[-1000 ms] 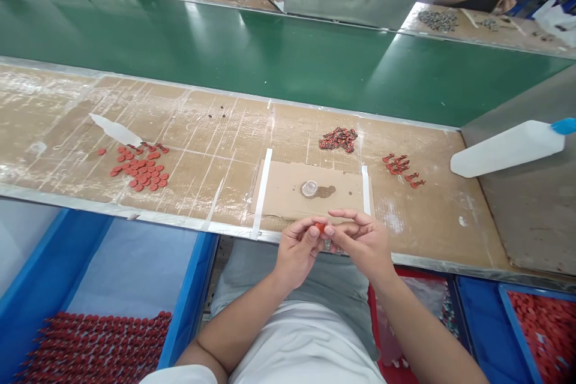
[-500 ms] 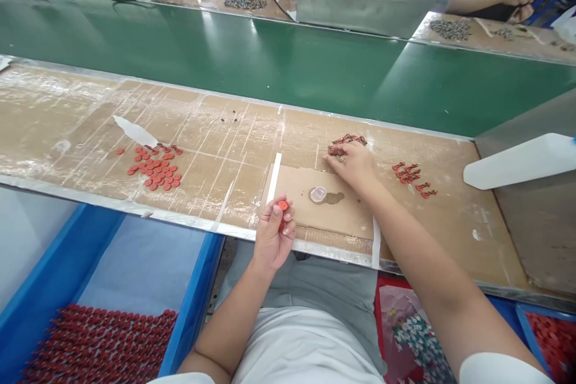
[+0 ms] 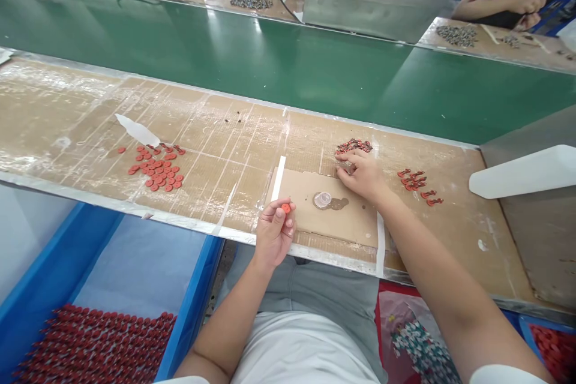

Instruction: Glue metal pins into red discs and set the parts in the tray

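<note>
On the bench [image 3: 216, 150] lie red discs [image 3: 158, 171], reddish parts [image 3: 354, 145] and cardboard [image 3: 330, 219].

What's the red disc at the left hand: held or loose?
Held: the left hand has the red disc between thumb and fingers.

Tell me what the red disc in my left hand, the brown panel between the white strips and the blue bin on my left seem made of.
Red disc: probably plastic, fairly matte, from its even colour, though coated material is possible. Brown panel: likely cardboard, dull, judging by its plain brown surface and thin edge. Blue bin: probably smooth plastic, given its uniform colour.
</note>
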{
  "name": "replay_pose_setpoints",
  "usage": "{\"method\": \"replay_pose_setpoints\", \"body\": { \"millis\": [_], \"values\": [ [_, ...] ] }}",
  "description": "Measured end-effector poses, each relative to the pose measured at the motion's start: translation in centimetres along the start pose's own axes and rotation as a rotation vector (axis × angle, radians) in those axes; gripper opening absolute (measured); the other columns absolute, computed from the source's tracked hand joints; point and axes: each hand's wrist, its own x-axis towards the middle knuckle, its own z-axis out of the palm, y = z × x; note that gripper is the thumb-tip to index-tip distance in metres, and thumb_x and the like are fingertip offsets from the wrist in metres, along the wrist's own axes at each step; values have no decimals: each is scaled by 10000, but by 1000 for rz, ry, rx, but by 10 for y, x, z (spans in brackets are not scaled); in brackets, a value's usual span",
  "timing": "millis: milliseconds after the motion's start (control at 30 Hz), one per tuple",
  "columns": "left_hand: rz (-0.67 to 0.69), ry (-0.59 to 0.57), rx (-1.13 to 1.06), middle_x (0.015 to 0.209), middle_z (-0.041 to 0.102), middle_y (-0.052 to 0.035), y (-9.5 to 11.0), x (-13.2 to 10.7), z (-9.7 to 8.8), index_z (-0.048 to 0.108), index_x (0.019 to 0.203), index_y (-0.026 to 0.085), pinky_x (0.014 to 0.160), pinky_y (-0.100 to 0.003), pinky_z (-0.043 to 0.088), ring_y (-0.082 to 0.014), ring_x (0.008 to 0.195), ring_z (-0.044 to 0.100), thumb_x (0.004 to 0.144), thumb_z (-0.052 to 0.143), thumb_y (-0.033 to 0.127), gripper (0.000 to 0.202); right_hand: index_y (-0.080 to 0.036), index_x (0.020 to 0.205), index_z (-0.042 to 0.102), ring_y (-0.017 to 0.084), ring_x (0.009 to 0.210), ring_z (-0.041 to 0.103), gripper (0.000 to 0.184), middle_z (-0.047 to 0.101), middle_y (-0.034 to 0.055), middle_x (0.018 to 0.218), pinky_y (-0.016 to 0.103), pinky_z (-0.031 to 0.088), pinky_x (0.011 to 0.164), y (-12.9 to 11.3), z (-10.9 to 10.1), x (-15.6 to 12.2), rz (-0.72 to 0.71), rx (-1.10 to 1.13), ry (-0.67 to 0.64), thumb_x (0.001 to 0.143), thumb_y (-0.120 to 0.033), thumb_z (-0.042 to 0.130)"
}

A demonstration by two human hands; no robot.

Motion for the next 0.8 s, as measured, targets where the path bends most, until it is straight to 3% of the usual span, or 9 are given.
{"method": "replay_pose_setpoints", "body": {
  "millis": [100, 200, 367, 633, 800],
  "values": [
    [-4, 12, 3, 870, 711, -19, 1, 0, 0, 749, 950, 206, 466, -93, 442, -16, 570, 523, 716, 851, 352, 294, -179, 1084, 729, 160, 657, 619, 311, 693, 95, 1084, 350, 538, 710, 8, -10, 1, -55, 33, -96, 798, -216, 614],
    [-9, 22, 1, 875, 723, -13, 2, -1, 2, 754, 932, 218, 509, -87, 482, -20, 608, 577, 678, 878, 326, 302, -181, 1058, 740, 206, 750, 642, 281, 690, 85, 932, 369, 536, 733, 16, -15, 0, -62, 3, -160, 819, -299, 651],
    [-18, 42, -8, 876, 744, -10, 4, -1, 4, 765, 886, 218, 613, -95, 546, -31, 666, 654, 630, 905, 296, 303, -212, 932, 775, 204, 723, 628, 221, 679, 67, 823, 357, 523, 687, 24, -10, -7, 6, -13, -177, 875, -376, 639],
    [-14, 61, 7, 911, 764, -14, 3, -1, 4, 772, 886, 217, 667, -108, 573, -46, 705, 693, 609, 915, 287, 320, -246, 1077, 721, 233, 936, 678, 282, 717, 73, 1060, 363, 535, 777, 22, -20, -19, -91, -132, -73, 985, -378, 489],
    [-14, 63, 27, 936, 763, -19, 2, -1, 3, 772, 905, 213, 693, -117, 578, -50, 724, 698, 617, 912, 275, 327, -203, 1097, 687, 221, 907, 662, 300, 671, 108, 1046, 351, 534, 797, 16, -35, -29, -184, -108, -200, 1006, -329, 430]
  ]
}}
